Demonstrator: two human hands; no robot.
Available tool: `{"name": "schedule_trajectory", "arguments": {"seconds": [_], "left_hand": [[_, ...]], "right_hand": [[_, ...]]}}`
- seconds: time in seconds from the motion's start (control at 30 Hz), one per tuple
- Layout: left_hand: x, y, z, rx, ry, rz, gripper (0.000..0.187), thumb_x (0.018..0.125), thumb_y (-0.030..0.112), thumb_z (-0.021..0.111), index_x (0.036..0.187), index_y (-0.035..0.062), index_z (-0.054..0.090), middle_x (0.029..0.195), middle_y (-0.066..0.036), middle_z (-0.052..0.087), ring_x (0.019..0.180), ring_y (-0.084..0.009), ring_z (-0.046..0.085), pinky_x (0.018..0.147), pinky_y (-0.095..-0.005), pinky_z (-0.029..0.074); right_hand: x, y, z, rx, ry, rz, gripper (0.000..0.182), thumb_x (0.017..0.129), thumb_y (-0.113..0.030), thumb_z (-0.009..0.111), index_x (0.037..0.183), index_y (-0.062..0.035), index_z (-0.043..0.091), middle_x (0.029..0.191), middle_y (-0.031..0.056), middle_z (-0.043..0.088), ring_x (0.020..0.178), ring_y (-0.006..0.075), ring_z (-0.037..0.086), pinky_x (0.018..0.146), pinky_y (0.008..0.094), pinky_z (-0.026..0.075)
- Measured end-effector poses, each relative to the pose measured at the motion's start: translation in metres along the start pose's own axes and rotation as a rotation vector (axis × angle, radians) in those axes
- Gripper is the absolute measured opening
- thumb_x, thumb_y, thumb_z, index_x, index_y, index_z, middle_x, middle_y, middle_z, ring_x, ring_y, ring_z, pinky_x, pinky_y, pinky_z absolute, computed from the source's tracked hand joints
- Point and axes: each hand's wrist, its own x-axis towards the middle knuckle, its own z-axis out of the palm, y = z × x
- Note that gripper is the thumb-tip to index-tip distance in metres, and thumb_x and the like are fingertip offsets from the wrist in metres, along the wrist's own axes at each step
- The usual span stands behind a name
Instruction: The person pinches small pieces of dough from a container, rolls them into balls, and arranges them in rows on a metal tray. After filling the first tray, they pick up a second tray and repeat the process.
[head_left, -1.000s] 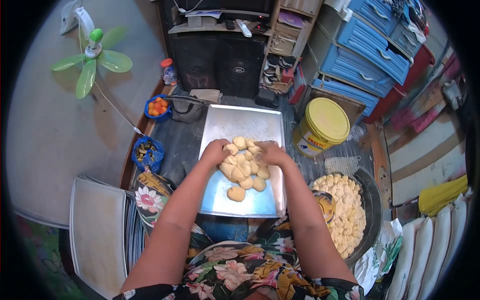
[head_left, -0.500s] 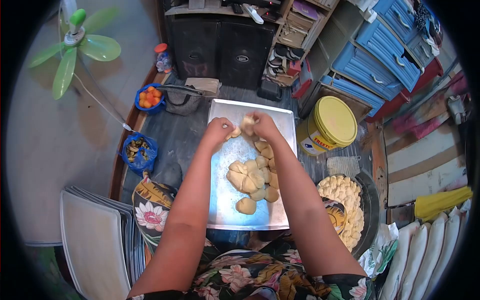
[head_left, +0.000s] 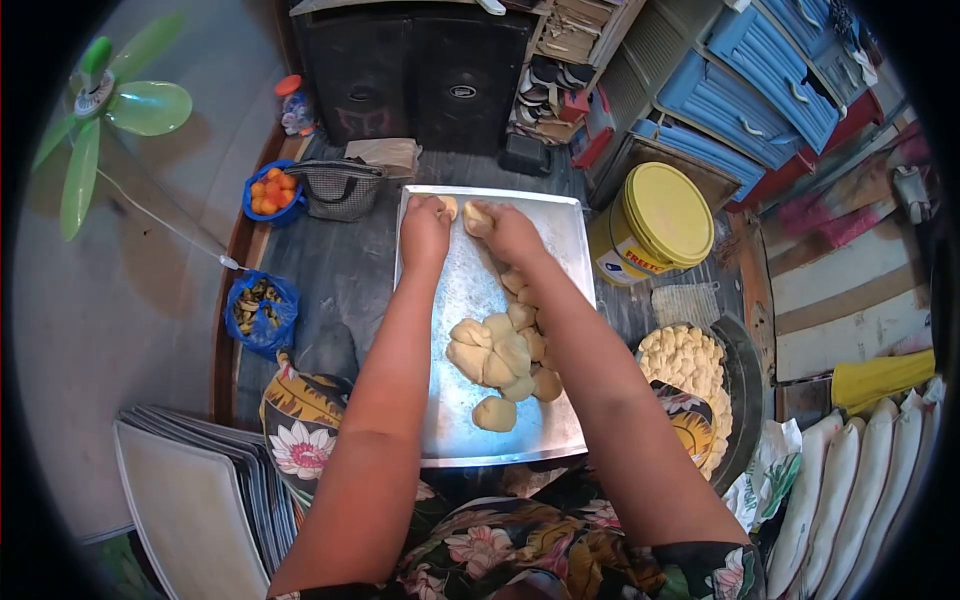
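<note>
Both hands are over the far end of a metal baking tray point(head_left: 455, 410). My left hand point(head_left: 426, 232) is closed on a small piece of dough point(head_left: 449, 207) near the tray's far left corner. My right hand point(head_left: 510, 233) grips another dough piece point(head_left: 477, 218) just beside it, a narrow gap between the two. Nearer to me on the tray lies a clump of pale dough pieces point(head_left: 487, 350), with a single round dough piece point(head_left: 494, 413) in front of it. More dough pieces point(head_left: 524, 315) run along the right, partly hidden beneath my right forearm.
A yellow lidded bucket point(head_left: 668, 215) stands right of the tray. Below it a dark round basin point(head_left: 745, 400) holds many dough pieces. Stacked trays point(head_left: 180, 490) lean at the left. A blue bag point(head_left: 262, 310), checked bag point(head_left: 340, 190) and green fan point(head_left: 95, 100) are farther left.
The view has shifted slightly. My left hand has moved toward the tray's far left corner with its dough; my right hand still holds its piece, now lower and closer to the tray.
</note>
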Motion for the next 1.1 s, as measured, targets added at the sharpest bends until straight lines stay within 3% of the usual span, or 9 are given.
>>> {"name": "schedule_trajectory", "arguments": {"seconds": [0.17, 0.23, 0.33, 0.47, 0.6, 0.8, 0.9, 1.0, 1.1], "left_hand": [[-0.003, 0.005, 0.003, 0.141, -0.069, -0.074, 0.024, 0.073, 0.01, 0.069, 0.094, 0.0025, 0.061, 0.095, -0.015, 0.057, 0.085, -0.0331, 0.056, 0.077, -0.0394, 0.045], [-0.005, 0.013, 0.0, 0.16, -0.077, -0.084, 0.026, 0.073, 0.012, 0.069, 0.097, 0.0037, 0.061, 0.097, -0.014, 0.056, 0.089, -0.032, 0.055, 0.079, -0.04, 0.045], [-0.009, 0.024, -0.002, 0.251, 0.122, 0.026, 0.025, 0.076, 0.014, 0.066, 0.1, 0.006, 0.061, 0.102, -0.011, 0.057, 0.101, -0.0294, 0.052, 0.087, -0.043, 0.04], [-0.01, 0.034, -0.003, 0.182, -0.066, 0.276, 0.028, 0.079, 0.016, 0.063, 0.106, 0.0102, 0.063, 0.111, -0.008, 0.058, 0.114, -0.0284, 0.047, 0.099, -0.0449, 0.029], [-0.009, 0.026, 0.015, 0.335, -0.187, 0.381, 0.023, 0.078, 0.019, 0.064, 0.1, 0.0116, 0.068, 0.109, -0.008, 0.061, 0.118, -0.0278, 0.046, 0.103, -0.0523, 0.022], [-0.004, 0.033, 0.017, 0.498, -0.239, 0.343, 0.024, 0.077, 0.021, 0.064, 0.099, 0.0119, 0.067, 0.109, -0.008, 0.061, 0.118, -0.0283, 0.047, 0.103, -0.0525, 0.021], [-0.004, 0.035, 0.023, 0.501, -0.222, 0.326, 0.022, 0.078, 0.02, 0.063, 0.097, 0.0115, 0.068, 0.106, -0.009, 0.062, 0.117, -0.0288, 0.048, 0.103, -0.0566, 0.02], [-0.011, 0.045, 0.03, 0.364, -0.129, 0.363, 0.028, 0.077, 0.021, 0.063, 0.102, 0.0099, 0.065, 0.105, -0.01, 0.062, 0.118, -0.0289, 0.048, 0.104, -0.0576, 0.018], [-0.014, 0.061, 0.036, 0.387, -0.355, 0.342, 0.029, 0.077, 0.019, 0.062, 0.104, 0.0099, 0.065, 0.105, -0.007, 0.063, 0.119, -0.0276, 0.048, 0.105, -0.0584, 0.016]], "right_hand": [[-0.038, 0.013, -0.055, -0.016, -0.313, 0.066, 0.045, 0.073, -0.025, 0.071, 0.115, -0.0104, 0.059, 0.109, 0.0146, 0.061, 0.096, 0.03, 0.06, 0.086, 0.0372, 0.046], [-0.048, 0.031, -0.049, -0.085, -0.557, -0.225, 0.044, 0.07, -0.019, 0.073, 0.111, -0.0079, 0.059, 0.105, 0.0145, 0.061, 0.091, 0.0264, 0.062, 0.082, 0.0353, 0.048], [-0.035, 0.05, -0.048, 0.321, -0.331, 0.016, 0.04, 0.07, -0.016, 0.072, 0.108, -0.0073, 0.059, 0.094, 0.0131, 0.063, 0.084, 0.0231, 0.062, 0.074, 0.034, 0.051], [-0.013, 0.026, -0.042, 0.622, 0.258, 0.202, 0.029, 0.077, -0.013, 0.064, 0.105, -0.0097, 0.06, 0.083, 0.0127, 0.064, 0.078, 0.0265, 0.065, 0.064, 0.0344, 0.052], [-0.002, 0.043, 0.007, -0.214, 0.244, -0.102, 0.041, 0.083, -0.027, 0.061, 0.122, -0.0181, 0.056, 0.107, 0.0158, 0.058, 0.099, 0.0313, 0.057, 0.084, 0.0395, 0.046], [-0.023, 0.038, -0.029, -0.083, 0.163, 0.059, 0.049, 0.08, -0.032, 0.065, 0.126, -0.0186, 0.053, 0.105, 0.0147, 0.054, 0.106, 0.0322, 0.051, 0.091, 0.042, 0.041], [-0.05, 0.05, -0.057, 0.082, -0.201, 0.017, 0.044, 0.074, -0.026, 0.071, 0.114, -0.0143, 0.059, 0.106, 0.0137, 0.053, 0.101, 0.0313, 0.054, 0.089, 0.0414, 0.042], [-0.072, 0.07, -0.052, 0.036, -0.317, -0.369, 0.034, 0.068, -0.018, 0.073, 0.099, -0.01, 0.062, 0.097, 0.0115, 0.056, 0.091, 0.0285, 0.058, 0.083, 0.0376, 0.046], [-0.064, 0.073, -0.059, 0.524, -0.193, 0.049, 0.027, 0.069, -0.015, 0.072, 0.091, -0.0048, 0.062, 0.081, 0.0009, 0.057, 0.077, 0.0112, 0.054, 0.072, 0.026, 0.045]]}}
